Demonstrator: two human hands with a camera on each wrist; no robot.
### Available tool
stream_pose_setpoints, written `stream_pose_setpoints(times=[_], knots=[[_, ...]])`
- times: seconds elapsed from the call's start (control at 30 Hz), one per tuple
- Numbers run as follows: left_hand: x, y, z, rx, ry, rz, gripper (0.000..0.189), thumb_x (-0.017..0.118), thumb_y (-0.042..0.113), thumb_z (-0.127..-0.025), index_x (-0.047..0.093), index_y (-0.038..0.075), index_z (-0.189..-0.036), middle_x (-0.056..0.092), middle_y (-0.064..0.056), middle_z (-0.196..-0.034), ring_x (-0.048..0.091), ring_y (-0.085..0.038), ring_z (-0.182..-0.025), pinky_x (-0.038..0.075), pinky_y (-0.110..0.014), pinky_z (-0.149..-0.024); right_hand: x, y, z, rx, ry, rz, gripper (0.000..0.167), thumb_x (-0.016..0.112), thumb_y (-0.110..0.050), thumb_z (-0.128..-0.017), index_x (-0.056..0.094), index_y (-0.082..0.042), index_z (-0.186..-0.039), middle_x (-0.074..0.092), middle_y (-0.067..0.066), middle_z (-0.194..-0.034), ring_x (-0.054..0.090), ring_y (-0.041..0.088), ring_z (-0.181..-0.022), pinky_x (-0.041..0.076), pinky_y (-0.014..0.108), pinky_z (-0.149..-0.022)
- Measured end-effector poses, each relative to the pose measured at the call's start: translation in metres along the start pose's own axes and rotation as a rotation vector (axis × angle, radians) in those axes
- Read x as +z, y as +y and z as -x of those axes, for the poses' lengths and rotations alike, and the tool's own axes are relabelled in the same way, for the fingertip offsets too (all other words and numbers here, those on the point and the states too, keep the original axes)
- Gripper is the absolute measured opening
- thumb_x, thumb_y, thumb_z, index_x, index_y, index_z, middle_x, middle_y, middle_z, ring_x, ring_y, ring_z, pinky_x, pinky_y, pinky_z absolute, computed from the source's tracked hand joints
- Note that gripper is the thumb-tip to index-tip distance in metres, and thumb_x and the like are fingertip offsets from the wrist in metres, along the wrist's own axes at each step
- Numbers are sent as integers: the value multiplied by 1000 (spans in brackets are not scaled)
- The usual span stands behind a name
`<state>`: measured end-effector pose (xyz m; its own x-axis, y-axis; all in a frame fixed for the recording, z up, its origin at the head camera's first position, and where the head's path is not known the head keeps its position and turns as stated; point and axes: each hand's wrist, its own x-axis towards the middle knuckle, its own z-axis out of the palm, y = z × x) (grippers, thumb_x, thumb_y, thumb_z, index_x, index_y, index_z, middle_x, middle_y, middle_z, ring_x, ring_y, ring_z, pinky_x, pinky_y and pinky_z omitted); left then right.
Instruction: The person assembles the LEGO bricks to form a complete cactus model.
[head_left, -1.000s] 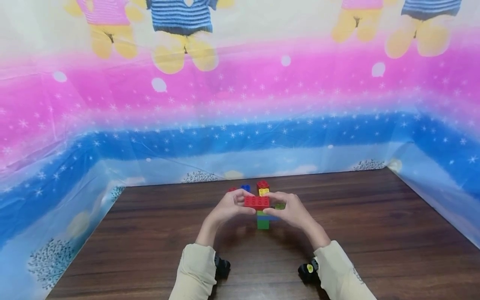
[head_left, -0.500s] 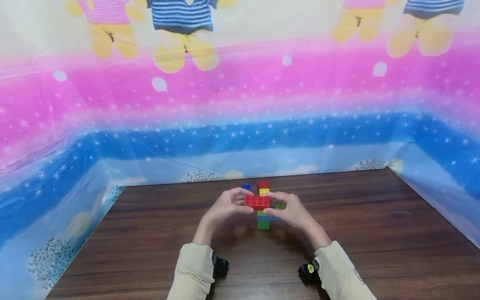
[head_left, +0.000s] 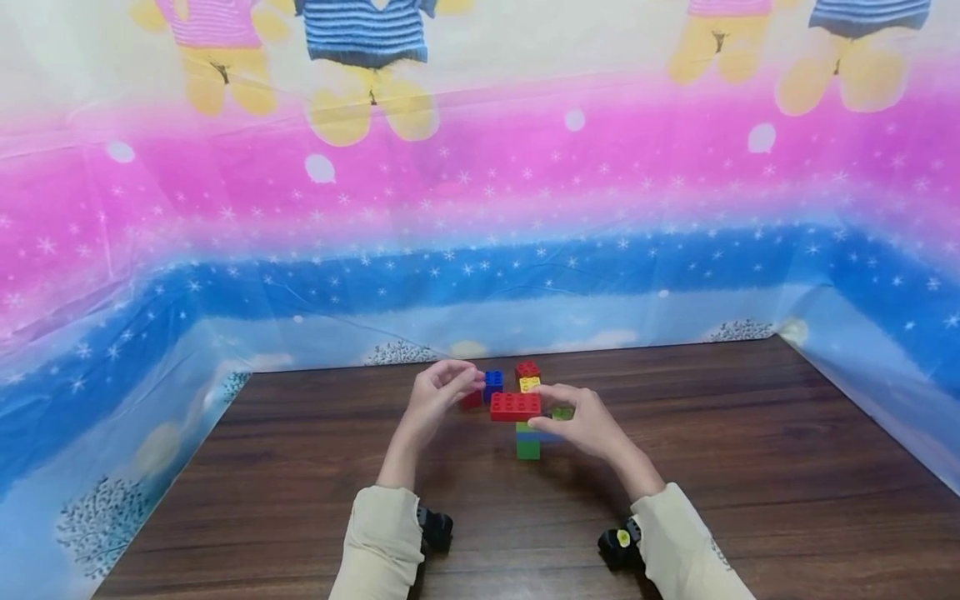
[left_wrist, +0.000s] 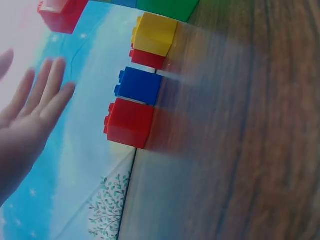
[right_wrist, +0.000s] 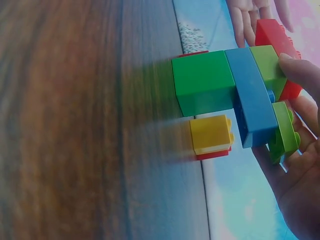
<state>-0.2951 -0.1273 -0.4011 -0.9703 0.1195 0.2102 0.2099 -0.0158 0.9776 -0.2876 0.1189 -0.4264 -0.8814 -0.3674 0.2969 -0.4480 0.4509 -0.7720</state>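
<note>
A red brick with two rows of studs forms the top of a stack. Below it in the right wrist view are a light green brick, a long blue brick and a green base brick. A smaller light green brick sits on the blue brick's other end. My right hand holds the red brick's right end between thumb and fingers. My left hand, its fingers extended and holding nothing, is left of the stack, apart from the red brick.
Behind the stack, a yellow brick and red bricks stand on the wooden table. A blue brick and a red brick stand near my left hand. A printed curtain borders the table's back edge.
My left hand has let go of the red brick's left end and moved left and away, uncovering the blue brick behind. My right hand stays in place on the red brick.
</note>
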Motion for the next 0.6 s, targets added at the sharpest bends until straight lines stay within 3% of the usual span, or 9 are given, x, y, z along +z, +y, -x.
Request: stream_pose_setpoints(times=[0.13,0.27,0.4,0.5,0.6], knots=[[2,-4,-3,44,179,59,20,60,6,-95,61,-9,-107,73,-6,-89,72,-13,-84,56,-40,-93,2,1,0,-4,0,-6,51,74,-28,-87,60,-7,-132,69,11,-116,64,24,-107,46,56,-101],[2,-9,-4,40,280,49,19,64,5,-92,62,-10,-104,69,3,-83,69,-9,-81,58,-32,-87,3,1,-1,-7,-1,-13,51,73,-27,-87,60,-7,-132,70,11,-116,64,24,-107,46,56,-101],[4,-14,-5,-32,346,-81,34,66,11,-91,56,-9,-117,67,-17,-108,66,-22,-99,55,-39,-93,3,0,-1,-4,-5,-19,51,73,-27,-87,60,-6,-132,69,12,-116,63,26,-108,45,57,-101],[4,-19,-5,-132,337,-167,51,65,18,-92,44,-6,-133,53,-28,-132,54,-36,-122,48,-48,-102,2,0,0,4,-1,-21,52,73,-27,-87,59,-6,-133,69,12,-118,61,30,-115,43,59,-104],[3,-24,-6,-231,302,-132,64,64,20,-93,32,-4,-143,41,-31,-144,42,-42,-135,41,-53,-108,1,1,1,21,3,-26,53,73,-28,-87,59,-6,-133,68,13,-121,58,33,-121,41,62,-105]])
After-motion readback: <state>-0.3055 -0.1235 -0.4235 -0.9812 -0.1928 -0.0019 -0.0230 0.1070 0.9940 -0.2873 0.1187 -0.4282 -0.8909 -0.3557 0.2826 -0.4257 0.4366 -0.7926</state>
